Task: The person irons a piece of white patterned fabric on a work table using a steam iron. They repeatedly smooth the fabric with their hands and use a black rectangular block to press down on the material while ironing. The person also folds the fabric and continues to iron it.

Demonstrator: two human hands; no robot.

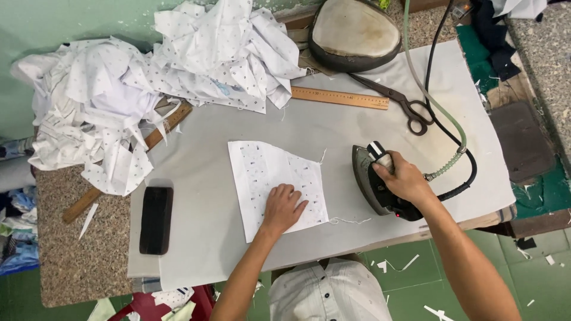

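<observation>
My right hand (403, 178) is clenched around the handle of a dark iron (380, 184), which sits right of centre in the frame, on the pale grey cover of the table (202, 226). A black cord and a green hose (455, 156) run from the iron toward the upper right. My left hand (284, 208) has no grip on anything: it lies flat, fingers spread, pressing on the lower right part of a white dotted fabric piece (270, 178). That piece lies spread out at the centre of the frame, just left of the iron and not touching it. A loose thread (348, 221) trails from its lower right corner.

Above the fabric, a wooden ruler (339, 97) lies across the table, with black scissors (398, 101) just to its right. A padded oval pressing cushion (355, 32) sits at the top centre. A heap of white dotted cloth (148, 77) fills the upper left. A dark rectangular block (156, 219) rests at the lower left of the table cover, and a long wooden stick (128, 163) pokes out from under the heap.
</observation>
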